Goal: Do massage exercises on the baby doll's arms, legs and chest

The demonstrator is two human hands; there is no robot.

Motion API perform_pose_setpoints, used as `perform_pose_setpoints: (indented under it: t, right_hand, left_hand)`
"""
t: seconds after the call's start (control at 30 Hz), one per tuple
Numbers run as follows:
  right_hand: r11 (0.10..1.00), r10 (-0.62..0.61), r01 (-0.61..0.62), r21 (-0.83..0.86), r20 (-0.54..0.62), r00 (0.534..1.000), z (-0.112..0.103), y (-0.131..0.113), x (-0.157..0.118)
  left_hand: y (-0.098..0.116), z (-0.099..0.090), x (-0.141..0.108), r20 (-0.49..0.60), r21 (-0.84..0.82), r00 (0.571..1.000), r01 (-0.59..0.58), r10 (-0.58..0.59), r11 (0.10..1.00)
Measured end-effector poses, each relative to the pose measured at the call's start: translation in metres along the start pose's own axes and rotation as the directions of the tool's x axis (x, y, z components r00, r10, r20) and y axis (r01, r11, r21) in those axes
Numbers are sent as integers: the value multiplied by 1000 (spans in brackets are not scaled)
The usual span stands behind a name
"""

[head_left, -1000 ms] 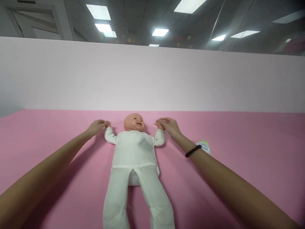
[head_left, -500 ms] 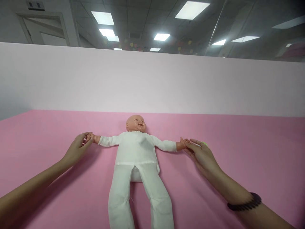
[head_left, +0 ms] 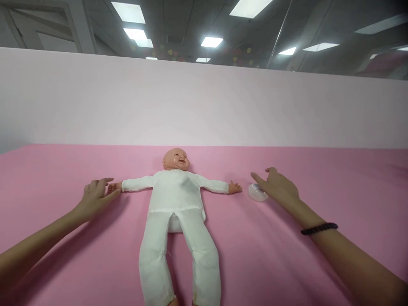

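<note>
L hand (head_left: 95, 197) is lying open just by the arm of a white-suited vinyl baby doll (head_left: 175, 199), which is on its back on a pink flat surface (head_left: 287, 259). R hand (head_left: 279, 185), also open, is hovering w/ black bracelet (head_left: 319, 228) on wrist, right beside a rounded white plastic container (head_left: 257, 192).

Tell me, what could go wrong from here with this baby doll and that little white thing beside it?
The right hand is right beside the rounded white object, which might slide or roll across the pink surface if bumped. The left hand, close to the baby doll's outstretched hand, could also nudge the doll out of position.
</note>
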State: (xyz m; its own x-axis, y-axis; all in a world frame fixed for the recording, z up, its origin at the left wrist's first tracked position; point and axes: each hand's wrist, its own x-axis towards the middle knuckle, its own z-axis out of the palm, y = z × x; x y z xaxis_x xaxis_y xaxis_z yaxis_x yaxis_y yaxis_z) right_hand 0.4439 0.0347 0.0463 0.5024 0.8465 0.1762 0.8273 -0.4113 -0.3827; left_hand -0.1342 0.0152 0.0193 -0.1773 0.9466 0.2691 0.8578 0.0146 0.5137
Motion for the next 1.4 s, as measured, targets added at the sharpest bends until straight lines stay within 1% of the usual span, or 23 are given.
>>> perform_pose_setpoints:
  t: [0.03,0.1,0.13,0.17,0.2,0.27,0.33,0.4,0.5,0.6,0.67,0.73,0.77,0.83,0.87,0.9,0.93,1.03,1.1,1.13,1.2,1.3,1.4]
  right_hand:
    - [997,75,-75,-7,94,993,2,4,11]
    - [987,141,-155,37,240,960,8,12,29]
    - [982,142,-169,82,267,953,11,14,35]
    - [976,139,-175,126,255,957,12,17,39]
    - [973,140,-173,154,205,969,13,18,39]
    - [977,134,-138,163,41,990,10,20,32]
    - [990,83,-66,123,-133,988,6,23,19]
    - [997,-10,25,67,-218,976,3,29,7]
    - [992,-106,120,41,-254,961,4,40,3]
    - [984,-148,169,50,-289,946,8,49,13]
    - [982,-154,176,66,-254,955,11,52,20]
    - [981,-152,175,81,-228,962,13,49,23]
    - [980,-160,184,74,-252,954,15,45,21]
    - [972,-213,235,20,-359,909,18,34,12]
    - [960,-260,278,-12,-401,879,20,27,6]
    - [940,-323,338,-36,-409,853,23,20,-1]
    - [912,-394,408,-47,-381,836,27,14,-8]
    - [796,-598,606,11,-145,788,43,0,-21]
    - [746,-657,655,125,-30,754,53,-4,-22]
    - [736,-663,652,184,-4,749,58,-4,-21]
    - [733,-648,615,290,22,762,63,-5,-16]
    - [727,-569,476,494,45,821,61,-6,-13]
    - [596,-433,257,761,35,901,55,-10,-19]
  left_hand:
    - [10,-2,-7,38,-22,999,-25,26,999]
    - [32,-6,-25,145,-91,984,-93,106,991]
    - [44,-8,-35,198,-126,969,-127,150,984]
    - [54,-11,-45,246,-153,952,-146,181,977]
    - [64,-13,-54,291,-175,936,-151,197,973]
    - [78,-17,-69,370,-217,909,-114,190,970]
    - [85,-20,-77,436,-273,887,-30,151,962]
    - [86,-21,-80,510,-324,854,79,104,943]
    - [83,-21,-86,609,-314,791,175,57,933]
    - [84,-22,-100,680,-203,733,140,36,969]
    - [87,-21,-111,729,-190,682,122,56,974]
    - [92,-20,-120,792,-251,606,204,80,946]
    - [94,-19,-122,824,-284,559,274,88,919]
    - [99,-15,-124,873,-327,477,413,104,850]
    - [101,-13,-124,884,-344,453,459,117,820]
    - [102,-11,-123,886,-362,445,485,132,796]
    - [103,-9,-123,884,-383,444,502,149,775]
    - [106,-3,-128,879,-426,437,548,188,720]
    - [109,-2,-134,875,-434,456,586,165,684]
    - [111,-3,-138,868,-442,475,612,143,655]
    - [116,-8,-144,856,-463,509,679,90,570]
    - [124,-19,-152,845,-485,535,763,5,428]
    - [128,-30,-158,822,-515,565,793,-76,326]
